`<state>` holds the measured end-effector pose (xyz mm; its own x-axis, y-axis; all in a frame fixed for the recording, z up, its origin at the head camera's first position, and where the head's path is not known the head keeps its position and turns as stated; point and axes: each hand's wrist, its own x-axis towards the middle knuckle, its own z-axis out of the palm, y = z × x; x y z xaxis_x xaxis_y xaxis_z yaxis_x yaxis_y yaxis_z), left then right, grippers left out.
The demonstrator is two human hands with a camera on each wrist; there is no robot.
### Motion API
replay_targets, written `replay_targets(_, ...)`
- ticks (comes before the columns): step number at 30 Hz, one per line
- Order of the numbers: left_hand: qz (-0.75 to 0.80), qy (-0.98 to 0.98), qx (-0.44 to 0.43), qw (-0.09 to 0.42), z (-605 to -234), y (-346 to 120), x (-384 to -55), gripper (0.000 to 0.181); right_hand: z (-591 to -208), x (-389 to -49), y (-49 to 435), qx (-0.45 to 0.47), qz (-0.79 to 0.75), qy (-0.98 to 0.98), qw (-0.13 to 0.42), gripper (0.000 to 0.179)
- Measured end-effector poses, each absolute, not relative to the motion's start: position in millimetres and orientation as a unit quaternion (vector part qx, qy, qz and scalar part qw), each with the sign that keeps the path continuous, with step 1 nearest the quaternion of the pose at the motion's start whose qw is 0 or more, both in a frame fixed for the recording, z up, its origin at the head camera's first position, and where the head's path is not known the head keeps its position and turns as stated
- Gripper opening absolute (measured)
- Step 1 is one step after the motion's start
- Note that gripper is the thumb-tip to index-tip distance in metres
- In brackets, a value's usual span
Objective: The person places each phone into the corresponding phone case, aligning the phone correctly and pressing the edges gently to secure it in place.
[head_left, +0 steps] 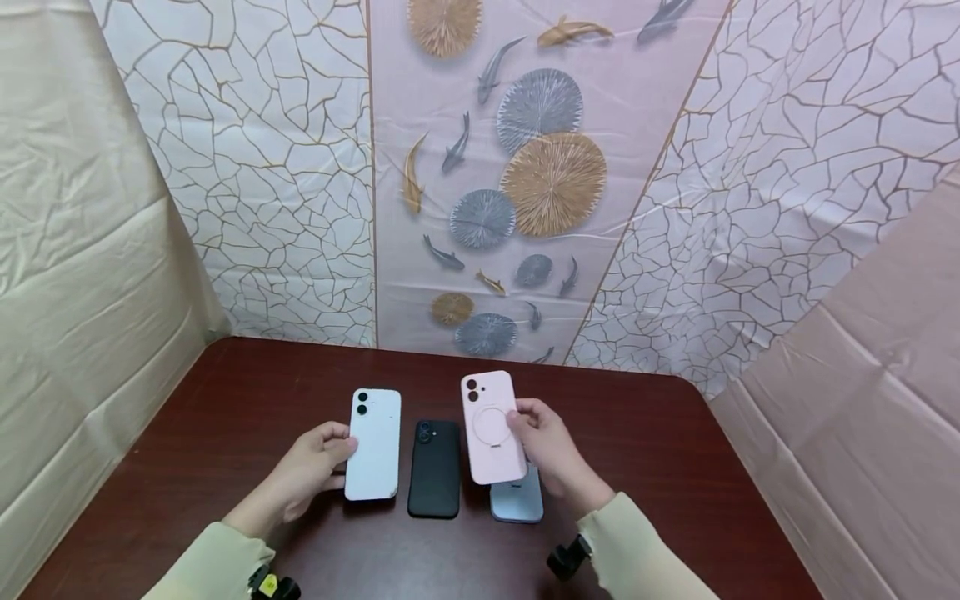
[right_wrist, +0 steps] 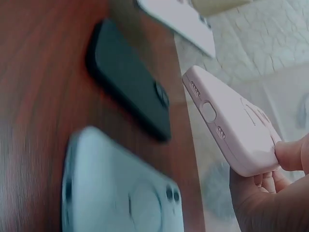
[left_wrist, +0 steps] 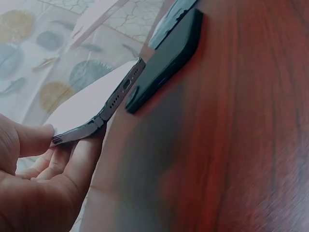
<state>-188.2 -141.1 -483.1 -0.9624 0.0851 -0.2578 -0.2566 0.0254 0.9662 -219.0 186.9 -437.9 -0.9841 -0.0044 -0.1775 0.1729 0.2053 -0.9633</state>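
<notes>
My left hand holds a white phone by its left edge, thumb on the back and fingers beneath. In the left wrist view its bottom edge shows a port and speaker holes. My right hand pinches a pink phone case at its right edge, with a ring on its back and an oval port cutout visible in the right wrist view. Between the hands a black phone lies back up on the table. A light blue phone lies there too, partly hidden under the raised pink case in the head view.
The dark red wooden table has rounded far corners. A patterned cloth backdrop stands behind it, with pale cloth at both sides. Each wrist wears a small black camera below a pale green sleeve.
</notes>
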Motion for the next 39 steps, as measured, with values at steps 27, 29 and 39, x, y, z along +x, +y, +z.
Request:
replay_targets(27, 0.769, 0.615, 0.001, 0.175, -479.6, -108.0, -180.6, 0.042, -452.7, -201.9, 123.4, 0.035, -0.613, 0.775, 0.152, 0.034)
replay_targets(29, 0.768, 0.614, 0.006, 0.180, -479.2, -106.4, -180.6, 0.041, -453.2, -201.0, 122.6, 0.026, -0.606, 0.780, 0.154, 0.033)
replay_targets(39, 0.764, 0.612, 0.025, 0.202, -477.5, -101.7, -179.5, 0.041, -452.3, -197.4, 119.1, 0.003, -0.594, 0.787, 0.169, 0.032)
